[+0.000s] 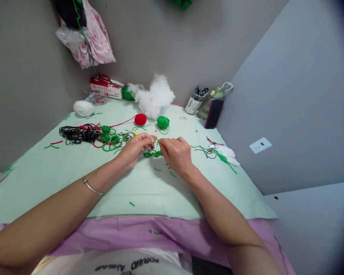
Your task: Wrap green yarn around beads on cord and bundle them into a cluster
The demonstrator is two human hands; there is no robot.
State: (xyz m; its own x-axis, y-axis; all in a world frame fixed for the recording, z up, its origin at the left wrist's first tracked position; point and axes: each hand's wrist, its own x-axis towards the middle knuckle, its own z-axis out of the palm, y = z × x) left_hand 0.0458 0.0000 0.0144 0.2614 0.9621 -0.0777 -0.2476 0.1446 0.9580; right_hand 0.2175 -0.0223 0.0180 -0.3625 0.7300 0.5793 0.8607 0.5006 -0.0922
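Note:
My left hand [136,148] is pinched closed, with a bit of green yarn [155,140] at its fingertips. Close beside it, my right hand [177,152] is curled closed, its fingertips turned toward the left ones. What the right fingers grip is hidden behind the hand. Just beneath and between the hands lies a green yarn piece [148,154], partly covered by the right hand. A tangle of black yarn [80,133] spreads to the left of the hands, beside small green yarn balls [105,129]. Beyond the hands sit a red yarn ball [140,119] and a green yarn ball [163,122].
White stuffing [156,95] is heaped at the back. Red scissors [101,79] lie on a box [106,91], near a white yarn ball [84,108]. A pen cup [192,105], bottle [205,109] and phone [214,114] stand back right. Yarn scraps [222,156] lie right.

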